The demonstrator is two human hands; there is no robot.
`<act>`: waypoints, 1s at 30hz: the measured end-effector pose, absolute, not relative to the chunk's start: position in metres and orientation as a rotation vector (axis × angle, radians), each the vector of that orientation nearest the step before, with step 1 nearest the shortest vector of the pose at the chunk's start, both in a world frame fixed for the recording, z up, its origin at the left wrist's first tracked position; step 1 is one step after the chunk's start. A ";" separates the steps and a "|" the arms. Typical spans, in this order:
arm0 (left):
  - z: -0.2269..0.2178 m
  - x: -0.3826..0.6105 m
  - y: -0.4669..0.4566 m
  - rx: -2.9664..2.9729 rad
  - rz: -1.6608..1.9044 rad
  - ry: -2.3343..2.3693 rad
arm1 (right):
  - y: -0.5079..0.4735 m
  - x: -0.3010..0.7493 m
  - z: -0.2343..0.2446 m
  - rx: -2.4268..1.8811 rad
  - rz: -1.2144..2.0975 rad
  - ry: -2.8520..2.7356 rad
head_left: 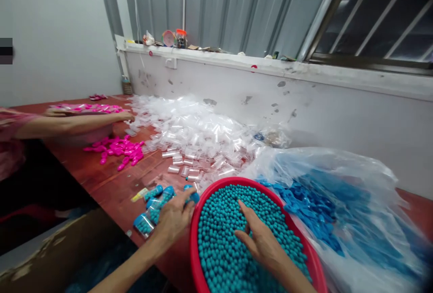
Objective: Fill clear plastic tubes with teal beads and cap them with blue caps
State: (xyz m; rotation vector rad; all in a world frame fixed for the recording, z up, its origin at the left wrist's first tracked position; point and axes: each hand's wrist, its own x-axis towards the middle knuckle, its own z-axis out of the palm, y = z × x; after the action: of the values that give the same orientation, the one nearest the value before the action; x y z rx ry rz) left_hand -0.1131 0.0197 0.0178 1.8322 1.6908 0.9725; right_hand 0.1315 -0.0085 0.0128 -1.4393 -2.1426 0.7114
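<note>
Teal beads (223, 239) under spread right fingers (244, 214); left grips tube (193, 196)

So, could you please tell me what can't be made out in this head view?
- Left hand: its curled fingers hide whatever it grips beside the filled tubes.
- Red basin: its near rim is cut off by the bottom edge.
- Blue pieces: blurred by the plastic bag.
- Ledge jars: too small to identify.
- Co-worker's arm: cut off at the left edge.

Both hands palm-down, left hand (174, 218) curled, right hand (260, 239) flat
</note>
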 end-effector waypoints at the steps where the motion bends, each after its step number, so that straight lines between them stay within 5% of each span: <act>1: 0.012 -0.128 0.024 1.879 0.915 1.817 | -0.007 0.133 0.010 -1.434 0.709 -2.154; 8: -0.024 -0.176 0.044 1.978 0.470 2.426 | -0.002 0.130 -0.008 -1.460 0.627 -2.252; 19: -0.056 -0.153 0.161 1.906 0.359 2.141 | 0.002 0.144 -0.045 -1.433 0.611 -2.399; 30: -0.073 -0.152 0.186 1.912 0.275 2.061 | 0.002 0.136 -0.030 -1.460 0.688 -2.409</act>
State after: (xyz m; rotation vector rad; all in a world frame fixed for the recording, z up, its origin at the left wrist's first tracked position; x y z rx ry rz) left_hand -0.1525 0.1857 -0.0727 1.9121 2.0610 0.2745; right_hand 0.1360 0.0022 -0.0298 -1.4605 -2.4086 0.6883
